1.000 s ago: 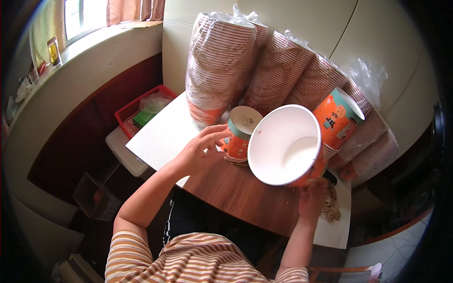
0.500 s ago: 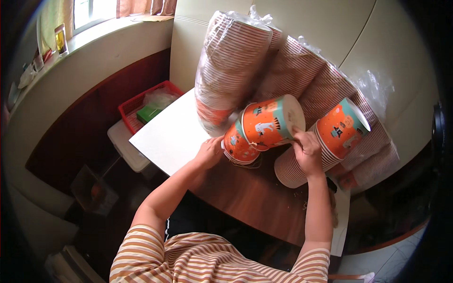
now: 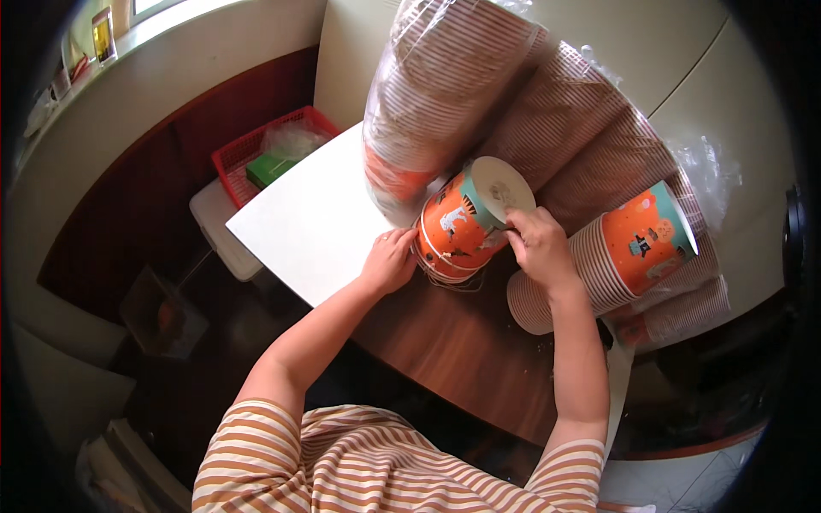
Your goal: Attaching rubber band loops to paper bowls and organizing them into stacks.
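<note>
An orange paper bucket [image 3: 445, 227] with a green band and printed figures stands upside down on the table, its pale base facing up and toward the right. My right hand [image 3: 542, 246] grips the bucket's base edge, thumb and fingers closed. My left hand [image 3: 390, 261] is at its left side near the rim, fingers together against it. Thin string-like loops [image 3: 466, 284] show beneath the rim. Right of my right hand, a nested stack of similar paper buckets [image 3: 643, 244] lies tilted, with an orange and green one outermost.
Tall plastic-wrapped stacks of paper buckets [image 3: 457, 73] fill the far side against the wall. The table has a brown wood top [image 3: 445, 363] and a white section [image 3: 299, 227]. Beyond its left edge are a red basket [image 3: 227, 171] holding a green box [image 3: 267, 170] and a white lidded bin [image 3: 214, 227].
The bucket in my right hand has moved down and left over the smaller-looking one below, which is now covered. Both hands have shifted slightly, and the view has tilted down.
</note>
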Motion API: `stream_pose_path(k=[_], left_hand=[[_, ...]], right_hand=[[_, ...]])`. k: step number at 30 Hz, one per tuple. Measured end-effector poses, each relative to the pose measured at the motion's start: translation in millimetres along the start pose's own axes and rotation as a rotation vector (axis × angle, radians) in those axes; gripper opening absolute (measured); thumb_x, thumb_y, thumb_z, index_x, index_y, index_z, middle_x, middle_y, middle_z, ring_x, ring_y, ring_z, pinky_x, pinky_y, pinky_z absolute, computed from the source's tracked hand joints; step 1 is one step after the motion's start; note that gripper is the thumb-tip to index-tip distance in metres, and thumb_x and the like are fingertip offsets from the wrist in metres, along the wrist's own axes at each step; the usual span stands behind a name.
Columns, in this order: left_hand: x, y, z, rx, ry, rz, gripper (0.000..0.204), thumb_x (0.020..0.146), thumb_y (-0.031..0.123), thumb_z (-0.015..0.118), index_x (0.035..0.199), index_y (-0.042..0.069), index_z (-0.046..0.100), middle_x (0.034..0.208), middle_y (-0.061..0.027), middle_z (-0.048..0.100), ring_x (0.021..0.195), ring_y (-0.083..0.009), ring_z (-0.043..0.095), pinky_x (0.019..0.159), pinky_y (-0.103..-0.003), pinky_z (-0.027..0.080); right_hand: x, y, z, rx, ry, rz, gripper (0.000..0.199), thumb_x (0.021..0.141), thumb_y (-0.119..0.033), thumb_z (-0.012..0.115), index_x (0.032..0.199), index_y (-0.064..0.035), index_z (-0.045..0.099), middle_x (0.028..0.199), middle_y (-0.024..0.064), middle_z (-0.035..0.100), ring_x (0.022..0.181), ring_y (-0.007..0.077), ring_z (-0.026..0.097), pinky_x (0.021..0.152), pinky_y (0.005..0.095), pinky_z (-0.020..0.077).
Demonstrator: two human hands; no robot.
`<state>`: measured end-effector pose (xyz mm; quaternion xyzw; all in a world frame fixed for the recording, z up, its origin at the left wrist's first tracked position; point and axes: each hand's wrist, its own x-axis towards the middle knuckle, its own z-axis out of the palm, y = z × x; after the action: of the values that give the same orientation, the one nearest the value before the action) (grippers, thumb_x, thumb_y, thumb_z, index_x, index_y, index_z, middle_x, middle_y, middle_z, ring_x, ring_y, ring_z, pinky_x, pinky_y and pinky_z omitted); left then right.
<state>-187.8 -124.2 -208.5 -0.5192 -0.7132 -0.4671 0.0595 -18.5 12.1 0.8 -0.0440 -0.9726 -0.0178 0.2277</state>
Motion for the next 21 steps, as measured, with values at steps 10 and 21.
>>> stream_pose_path(k=[10,21], left_hand=[[-0.8,-0.4,2.4,0.053,-0.049,-0.005,0.05,0.075,0.011,0.057,0.124,0.003,0.045,0.117,-0.0166,0.053,0.11,-0.0345,0.049,0.097,-0.043,0.036],[-0.6,3.8,2.3,0.062,-0.001,-0.007,0.044,0.072,0.007,0.055,0.115,0.002,0.051,0.114,-0.0153,0.056,0.109,-0.0319,0.051,0.098,-0.041,0.036]], right_hand=[[-0.7,-2.3,13.5,-0.018,-0.018,-0.015,0.022,0.071,-0.004,0.067,0.087,-0.0058,0.052,0.079,0.0119,0.059,0.08,0.0324,0.055,0.071,0.0414,0.0458],[-2.8,-2.3,26.3,-0.029,-0.04,-0.012,0.019,0.072,-0.005,0.067,0.083,-0.005,0.052,0.078,0.0122,0.06,0.077,0.0326,0.055,0.069,0.0416,0.0458]])
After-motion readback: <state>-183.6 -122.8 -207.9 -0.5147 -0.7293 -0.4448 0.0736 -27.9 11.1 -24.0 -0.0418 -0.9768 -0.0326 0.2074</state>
